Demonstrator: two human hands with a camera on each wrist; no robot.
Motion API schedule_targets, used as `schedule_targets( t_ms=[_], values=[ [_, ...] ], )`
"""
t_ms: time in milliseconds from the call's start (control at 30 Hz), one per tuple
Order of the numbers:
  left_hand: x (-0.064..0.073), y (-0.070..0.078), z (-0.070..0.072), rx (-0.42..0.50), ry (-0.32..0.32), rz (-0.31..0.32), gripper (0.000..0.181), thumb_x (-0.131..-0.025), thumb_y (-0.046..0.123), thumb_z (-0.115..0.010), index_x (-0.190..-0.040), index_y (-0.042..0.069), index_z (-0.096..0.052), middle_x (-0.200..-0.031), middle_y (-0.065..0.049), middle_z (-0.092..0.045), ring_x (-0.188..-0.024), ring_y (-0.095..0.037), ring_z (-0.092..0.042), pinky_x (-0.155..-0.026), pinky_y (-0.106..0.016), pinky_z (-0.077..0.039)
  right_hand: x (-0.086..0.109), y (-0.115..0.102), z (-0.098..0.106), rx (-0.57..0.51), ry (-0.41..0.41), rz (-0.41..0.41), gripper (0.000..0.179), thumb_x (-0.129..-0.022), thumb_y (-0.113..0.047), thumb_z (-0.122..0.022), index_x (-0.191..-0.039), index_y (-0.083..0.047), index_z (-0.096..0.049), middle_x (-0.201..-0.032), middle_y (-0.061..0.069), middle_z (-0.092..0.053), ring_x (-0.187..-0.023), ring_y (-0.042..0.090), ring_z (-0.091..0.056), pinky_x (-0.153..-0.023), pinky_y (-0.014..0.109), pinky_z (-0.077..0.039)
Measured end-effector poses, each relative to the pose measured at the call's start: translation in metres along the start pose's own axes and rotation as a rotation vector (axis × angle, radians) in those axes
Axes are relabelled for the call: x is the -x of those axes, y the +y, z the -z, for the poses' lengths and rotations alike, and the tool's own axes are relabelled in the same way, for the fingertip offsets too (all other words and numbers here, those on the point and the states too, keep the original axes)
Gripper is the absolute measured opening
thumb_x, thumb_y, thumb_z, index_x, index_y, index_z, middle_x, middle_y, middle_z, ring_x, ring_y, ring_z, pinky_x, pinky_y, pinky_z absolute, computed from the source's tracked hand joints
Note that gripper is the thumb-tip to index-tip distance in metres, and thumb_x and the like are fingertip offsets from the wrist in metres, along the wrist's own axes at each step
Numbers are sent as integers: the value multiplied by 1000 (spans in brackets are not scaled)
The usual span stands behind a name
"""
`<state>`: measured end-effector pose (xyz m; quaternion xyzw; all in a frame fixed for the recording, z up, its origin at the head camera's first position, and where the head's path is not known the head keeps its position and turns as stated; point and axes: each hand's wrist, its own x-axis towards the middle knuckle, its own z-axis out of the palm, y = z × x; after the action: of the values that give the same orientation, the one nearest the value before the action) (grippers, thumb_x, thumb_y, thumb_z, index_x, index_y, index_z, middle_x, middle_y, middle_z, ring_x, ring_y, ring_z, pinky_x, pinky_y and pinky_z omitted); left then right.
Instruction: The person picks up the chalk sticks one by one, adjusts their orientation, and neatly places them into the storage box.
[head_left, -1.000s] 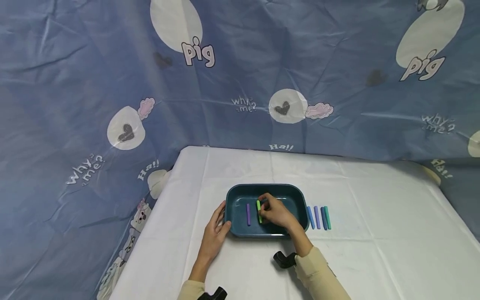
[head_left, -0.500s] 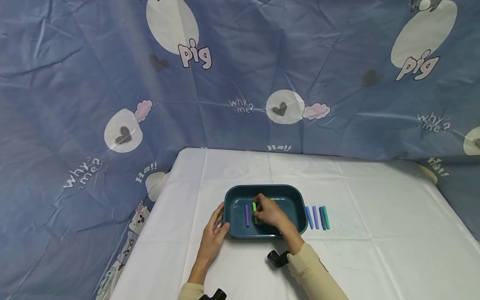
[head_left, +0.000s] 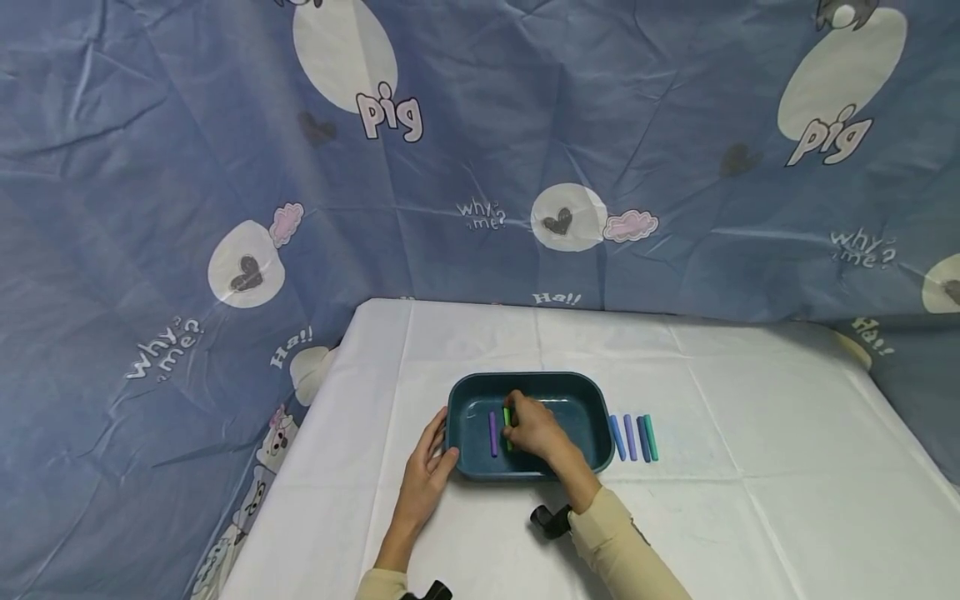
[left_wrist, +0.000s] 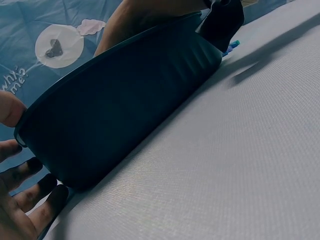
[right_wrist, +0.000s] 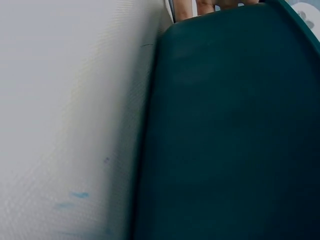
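Note:
Inside a dark teal rectangular dish (head_left: 525,477), my right hand (head_left: 538,431) pinches a bright green crayon-like stick (head_left: 506,415), which stays partly covered by the fingers. A purple stick (head_left: 492,433) lies in the dish just left of it. My left hand (head_left: 426,477) rests against the dish's left end, thumb near the front corner. In the left wrist view its fingers (left_wrist: 37,195) spread along the outer wall of the dish (left_wrist: 120,110). The right wrist view is mostly filled by the dish wall (right_wrist: 230,125), hiding the right hand's fingers.
Right of the dish, several sticks lie in a row on the white cloth: a blue stick (head_left: 617,437), a lilac one, a navy one and a teal one (head_left: 651,437). A printed blue curtain (head_left: 450,150) hangs behind the table.
My right hand has shifted slightly left inside the dish with the green stick, bringing it closer to the purple one. The left hand stays at the dish's end.

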<state>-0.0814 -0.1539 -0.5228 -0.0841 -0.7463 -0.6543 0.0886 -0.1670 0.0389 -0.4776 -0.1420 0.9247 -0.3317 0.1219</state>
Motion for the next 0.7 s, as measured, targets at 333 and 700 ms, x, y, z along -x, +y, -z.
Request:
schedule_targets(
  t_ms=[333,700],
  values=[
    [1,29,0,-12,-28,13,60,-92,-2,-54,-146,-4,-28,-149,-27,-32,-132,-44,-40,-92,-12,-44,1,0,0,31,27,22,38,-80,-8,-71,-115,-3,-56,-78,4,-60,-72,17,-56,-68,36,-48],
    [1,30,1,-12,-32,29,60,-92,-2,-54,-146,-3,-28,-148,-27,-33,-133,-42,-39,-91,-11,-44,1,3,0,8,13,32,36,-83,-10,-69,-116,-5,-55,-79,5,-62,-71,17,-57,-66,35,-48]
  ],
)
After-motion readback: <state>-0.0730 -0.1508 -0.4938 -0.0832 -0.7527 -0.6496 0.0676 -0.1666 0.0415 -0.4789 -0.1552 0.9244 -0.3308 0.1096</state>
